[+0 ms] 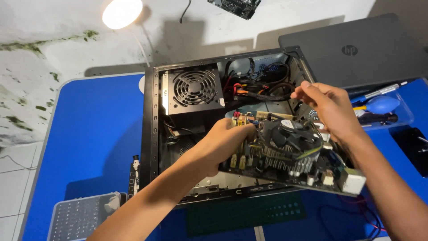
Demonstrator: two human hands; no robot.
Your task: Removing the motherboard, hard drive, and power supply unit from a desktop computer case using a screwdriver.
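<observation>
Two hands: both are on one circuit board (285, 156), which is lifted and tilted above the open computer case (154, 134), not lying flat inside it.
Board: it carries a round cooler fan (290, 134) on metal fins near its middle, and a white block at its near right corner; its near edge hangs over the front rim of the case.
Left hand (227, 140): the fingers are curled and closed on the left edge of the board, with the thumb side on top.
Right hand (327, 107): it is over the far right part of the board; the fingertips are pinched together, but I cannot tell if they clamp a cable, the board edge or nothing.
Progress: in my judgement the board is already free from its seat and partly raised; it is not yet clear of the case.
Left to do: some cables (267, 91) in the far part of the case are close to the board; whether any is joined to it I cannot see.
Inside the case: a power supply box (194, 91) with a round grille sits in the far left corner.
Around: a blue table (89, 134) bears the case; a closed grey laptop (356, 49) lies at the far right, a blue air blower (381, 104) with small tools beside it, and a grey keyboard (80, 218) at the near left.
</observation>
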